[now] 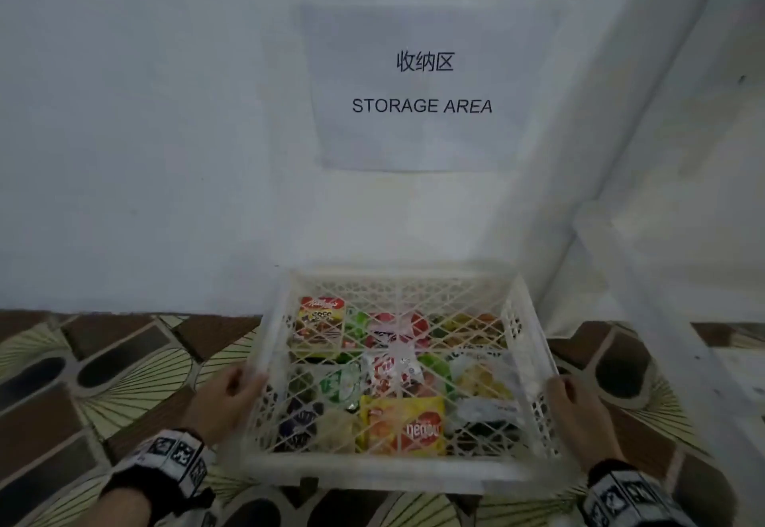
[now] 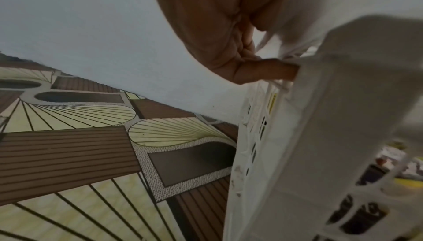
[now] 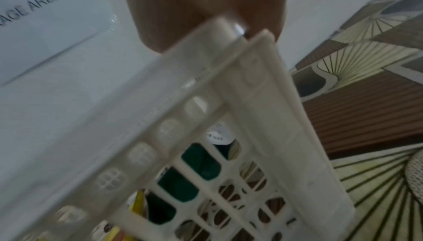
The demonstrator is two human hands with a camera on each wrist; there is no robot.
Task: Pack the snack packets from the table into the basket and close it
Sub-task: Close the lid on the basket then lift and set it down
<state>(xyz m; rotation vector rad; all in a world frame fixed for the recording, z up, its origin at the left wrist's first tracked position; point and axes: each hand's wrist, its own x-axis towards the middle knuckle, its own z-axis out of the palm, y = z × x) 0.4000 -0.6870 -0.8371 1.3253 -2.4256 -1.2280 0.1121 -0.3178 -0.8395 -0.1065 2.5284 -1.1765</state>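
A white plastic lattice basket (image 1: 265,356) is seen on a patterned brown-and-cream table covering (image 1: 124,369), set close against a pale wall that bears a paper sign (image 1: 422,87) printed "STORAGE AREA". A white lattice lid (image 1: 397,307) lies across the top of the basket, and the assorted colourful snack packets (image 1: 401,427) are seen through its openings, all inside the basket; among them a yellow-and-orange packet (image 1: 407,429) lies at the near side and a red-and-yellow packet (image 1: 321,325) at the far left corner. The left hand (image 1: 225,398) is placed at the basket's left edge, and in the left wrist view its fingers (image 2: 270,69) are curled over the rim of the lid (image 2: 343,82), so the edge is gripped. The right hand (image 1: 575,414) is placed at the right edge; in the right wrist view the hand (image 3: 183,9) is pressed against the lid's corner (image 3: 228,33), with the side wall of the basket (image 3: 263,118) just beneath, and the edge appears to be held, though the picture is blurred. Black wrist straps with marker tags (image 1: 178,460) are worn on both forearms.
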